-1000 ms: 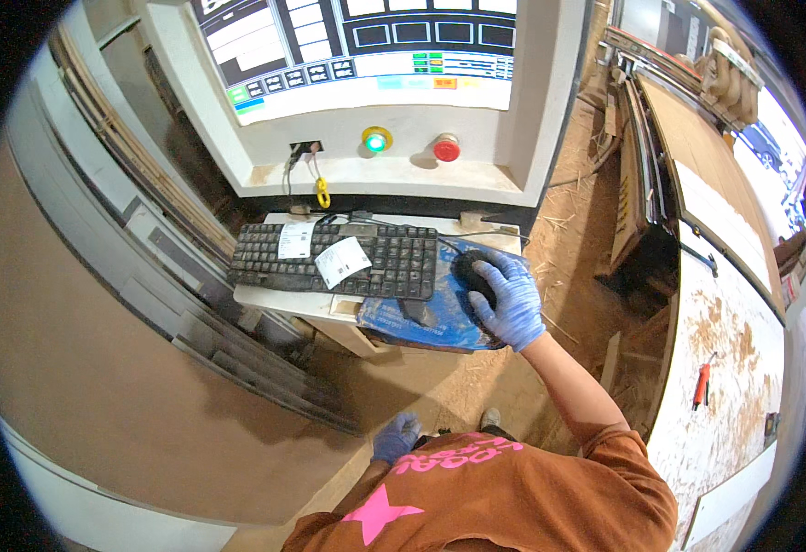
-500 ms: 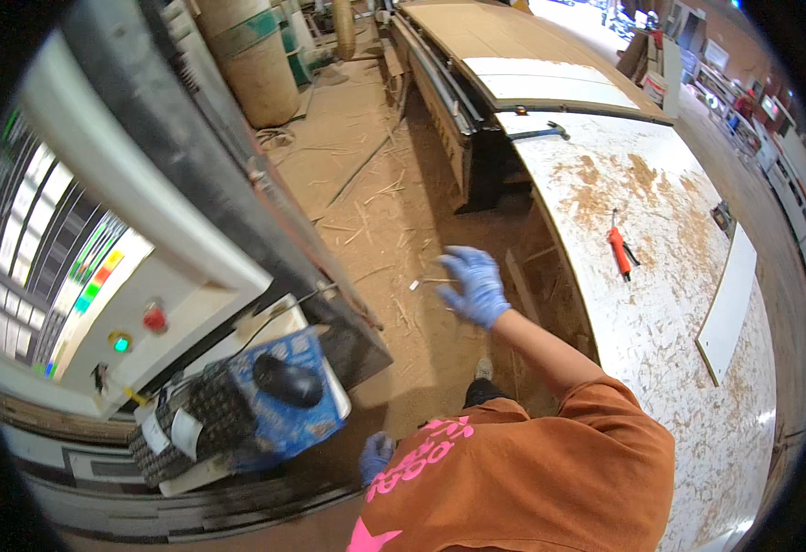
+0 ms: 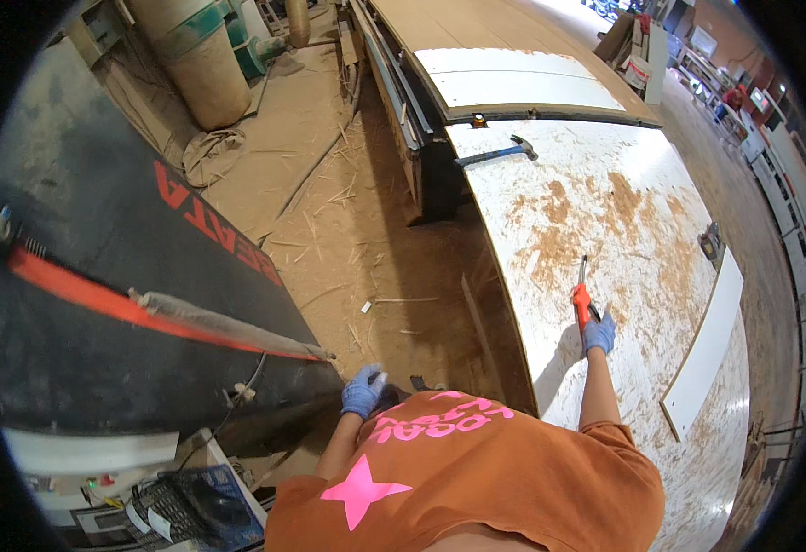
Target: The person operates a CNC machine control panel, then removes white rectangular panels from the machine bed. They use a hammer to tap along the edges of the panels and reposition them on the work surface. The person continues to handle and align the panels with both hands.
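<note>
Near: the blue-gloved left hand (image 3: pixel 362 391), fingers loosely bent beside the body, with no held object visible. Beyond: the blue-gloved right hand (image 3: pixel 598 332), at the rear of a red gun-shaped tool with a slim metal nozzle (image 3: pixel 581 302); whether its fingers are closed cannot be told. Contact appears made, lifting not evident. The tool is over a broad white panel (image 3: pixel 642 368), nozzle toward loose tan sawdust (image 3: pixel 624 202). Farther: a blue-handled claw hammer (image 3: pixel 493 156).

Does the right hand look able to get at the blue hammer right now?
Probably yes, with a forward stretch: the right hand is at the red tool, and beyond it only sawdust lies on the white board before the blue hammer.
</note>
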A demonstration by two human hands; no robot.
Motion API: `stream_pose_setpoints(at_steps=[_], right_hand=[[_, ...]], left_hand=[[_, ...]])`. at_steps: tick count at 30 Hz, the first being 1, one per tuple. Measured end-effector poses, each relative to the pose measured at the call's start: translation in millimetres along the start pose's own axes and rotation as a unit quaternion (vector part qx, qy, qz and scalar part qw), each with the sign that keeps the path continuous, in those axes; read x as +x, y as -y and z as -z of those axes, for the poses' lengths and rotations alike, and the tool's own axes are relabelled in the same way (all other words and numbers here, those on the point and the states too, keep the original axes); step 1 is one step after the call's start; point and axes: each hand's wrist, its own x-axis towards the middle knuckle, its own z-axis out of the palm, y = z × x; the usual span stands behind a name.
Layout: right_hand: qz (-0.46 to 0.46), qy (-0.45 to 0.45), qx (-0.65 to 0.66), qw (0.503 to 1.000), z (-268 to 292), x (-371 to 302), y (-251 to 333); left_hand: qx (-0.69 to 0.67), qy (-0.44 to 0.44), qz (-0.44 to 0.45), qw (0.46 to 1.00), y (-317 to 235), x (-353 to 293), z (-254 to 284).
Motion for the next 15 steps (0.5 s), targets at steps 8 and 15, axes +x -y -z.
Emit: stream_pose_setpoints(at_steps=[8,15], right_hand=[[0.045,-0.016,-0.033,0.998,-10.6,-16.7,16.7],[-0.054,-0.049,-0.108,0.991,-15.8,-7.8,119.2]], left_hand=[[0.022,0.067,-0.015,0.997,-35.8,154.3,23.1],[0.069,0.155,-0.04,0.985,-46.2,319.6,83.8]])
